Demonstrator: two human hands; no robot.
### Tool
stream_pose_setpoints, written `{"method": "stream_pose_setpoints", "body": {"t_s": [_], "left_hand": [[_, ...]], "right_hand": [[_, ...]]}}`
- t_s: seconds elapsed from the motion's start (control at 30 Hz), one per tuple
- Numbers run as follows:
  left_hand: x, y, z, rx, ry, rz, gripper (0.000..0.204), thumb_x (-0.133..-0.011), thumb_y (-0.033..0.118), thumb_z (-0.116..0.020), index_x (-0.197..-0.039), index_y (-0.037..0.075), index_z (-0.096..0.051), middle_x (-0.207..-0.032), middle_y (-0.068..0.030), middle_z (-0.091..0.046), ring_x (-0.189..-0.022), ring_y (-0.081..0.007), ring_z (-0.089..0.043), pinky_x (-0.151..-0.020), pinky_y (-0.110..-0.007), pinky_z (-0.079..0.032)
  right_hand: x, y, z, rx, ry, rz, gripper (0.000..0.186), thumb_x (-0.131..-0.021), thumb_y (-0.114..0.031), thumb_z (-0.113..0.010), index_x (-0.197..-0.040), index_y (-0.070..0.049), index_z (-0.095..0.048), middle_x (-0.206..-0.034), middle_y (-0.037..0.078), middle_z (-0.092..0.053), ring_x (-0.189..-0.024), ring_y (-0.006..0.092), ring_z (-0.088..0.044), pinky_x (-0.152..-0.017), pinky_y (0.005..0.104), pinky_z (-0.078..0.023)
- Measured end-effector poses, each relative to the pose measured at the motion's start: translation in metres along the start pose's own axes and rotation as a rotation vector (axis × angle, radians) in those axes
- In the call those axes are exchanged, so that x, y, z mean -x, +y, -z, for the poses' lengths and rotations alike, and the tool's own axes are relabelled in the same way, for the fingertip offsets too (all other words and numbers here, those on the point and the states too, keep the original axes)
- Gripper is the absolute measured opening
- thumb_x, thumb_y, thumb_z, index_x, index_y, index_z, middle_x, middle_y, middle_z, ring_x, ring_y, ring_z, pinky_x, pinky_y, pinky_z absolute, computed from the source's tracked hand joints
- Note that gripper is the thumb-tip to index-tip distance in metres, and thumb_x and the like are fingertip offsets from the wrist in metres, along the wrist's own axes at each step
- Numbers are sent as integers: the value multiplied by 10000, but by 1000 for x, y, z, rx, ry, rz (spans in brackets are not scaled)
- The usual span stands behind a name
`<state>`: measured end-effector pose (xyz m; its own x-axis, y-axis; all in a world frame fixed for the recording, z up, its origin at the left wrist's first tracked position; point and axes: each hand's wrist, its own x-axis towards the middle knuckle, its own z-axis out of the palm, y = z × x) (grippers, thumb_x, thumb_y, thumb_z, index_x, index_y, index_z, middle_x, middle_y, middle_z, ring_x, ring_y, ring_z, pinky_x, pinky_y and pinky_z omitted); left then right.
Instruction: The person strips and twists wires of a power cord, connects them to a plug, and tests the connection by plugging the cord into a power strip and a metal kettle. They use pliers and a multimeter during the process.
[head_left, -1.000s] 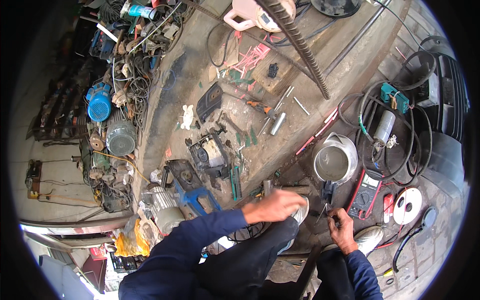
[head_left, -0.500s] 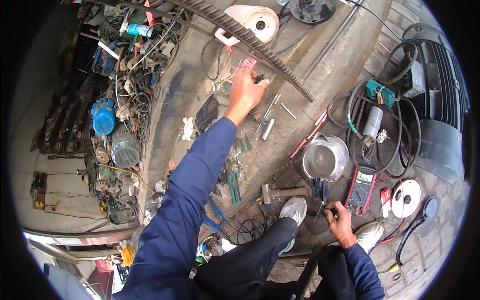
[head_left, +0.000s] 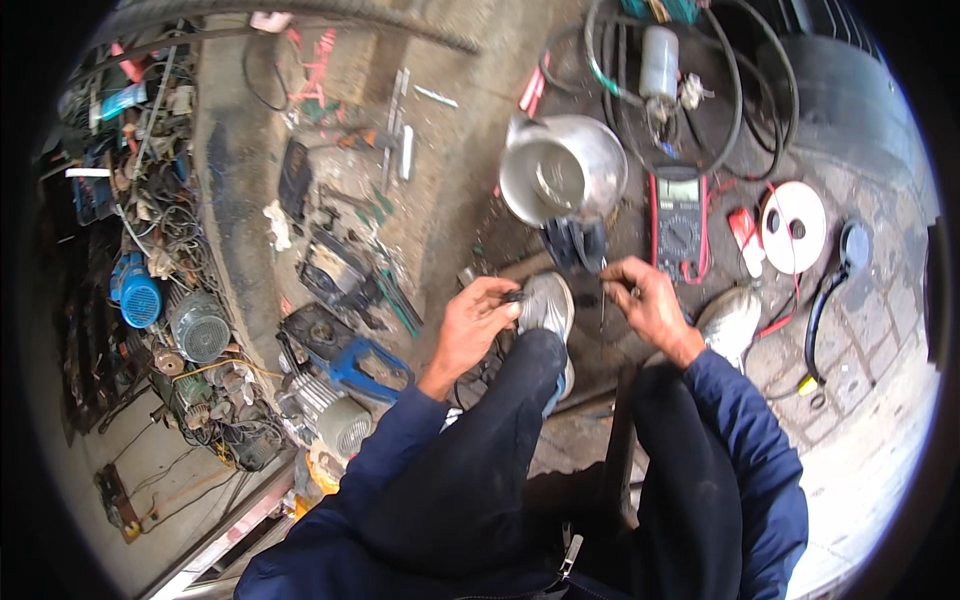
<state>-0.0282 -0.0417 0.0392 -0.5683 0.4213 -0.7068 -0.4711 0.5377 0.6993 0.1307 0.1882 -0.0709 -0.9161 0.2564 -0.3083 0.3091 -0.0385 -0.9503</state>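
Observation:
My left hand point(head_left: 472, 328) is closed, pinching a small black piece point(head_left: 513, 296) between thumb and fingertips, above my left shoe point(head_left: 546, 308). What kind of piece it is, I cannot make out. Across from it, my right hand point(head_left: 652, 308) has its fingers curled together around a thin metal rod point(head_left: 602, 312), most of its length lost against the dark floor. Just beyond the hands stands a silver metal pot point(head_left: 612, 152) whose black handle point(head_left: 575, 245) points toward me. A red and black multimeter point(head_left: 680, 228) lies right of the pot.
Left of me, a concrete ledge point(head_left: 440, 200) bears scraps, a metal tube point(head_left: 406, 152) and a blue tool frame point(head_left: 366, 368). Looped cables surround a grey capacitor-like cylinder point(head_left: 659, 62) at far right, near a large motor point(head_left: 850, 100). A white disc point(head_left: 793, 224) lies at right.
My left hand has come back from the far ledge to above my left shoe, with the small black piece in it. My right hand stays near the pot handle. The view has shifted.

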Motion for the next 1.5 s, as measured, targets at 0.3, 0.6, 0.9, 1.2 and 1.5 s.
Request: {"method": "stream_pose_setpoints", "body": {"t_s": [0.3, 0.6, 0.9, 1.2, 1.5], "left_hand": [[-32, -51, -44, 250, -177, 67, 332, -891, -57, -753, -1181, 8, -605, -1071, -31, -669, -951, -94, -650, -843, -247, -535], [-39, -54, -43, 339, -231, 116, 318, -903, -50, -748, -1187, 10, -620, -1134, -54, -674, -1016, -134, -652, -856, -280, -558], [-42, -60, -43, 368, -203, 133, 319, -931, -57, -706, -1238, -23, -627, -1225, -101, -677, -1083, -177, -665, -955, -325, -573], [-41, -54, -47, 287, -138, 77, 333, -935, -64, -703, -1260, -51, -630, -1201, -112, -699, -1037, -168, -692, -933, -308, -589], [-39, -52, -51, 181, -128, 61, 353, -927, -85, -701, -1272, -59, -635, -1170, -108, -708, -1023, -153, -690, -916, -279, -583]], "right_hand": [[0, 1, 0, 47, -52, 67, 162, -890, -18, -736, -1052, -20, -731, -945, 148, -672, -872, 338, -685, -770, 388, -544], [5, 2, 5, 41, -14, 29, 175, -879, -22, -743, -1054, -19, -727, -957, 143, -676, -881, 333, -696, -773, 388, -551], [2, -4, -1, 33, -88, 67, 155, -868, -18, -725, -1021, -17, -696, -948, 159, -658, -870, 387, -669, -752, 424, -535], [3, 0, -6, 229, -146, 104, 133, -861, -70, -722, -980, -36, -672, -931, 157, -600, -844, 408, -643, -731, 485, -527], [0, 1, -8, 262, -191, 74, 134, -857, -79, -718, -976, -33, -677, -924, 164, -614, -863, 416, -651, -741, 498, -532]]}}
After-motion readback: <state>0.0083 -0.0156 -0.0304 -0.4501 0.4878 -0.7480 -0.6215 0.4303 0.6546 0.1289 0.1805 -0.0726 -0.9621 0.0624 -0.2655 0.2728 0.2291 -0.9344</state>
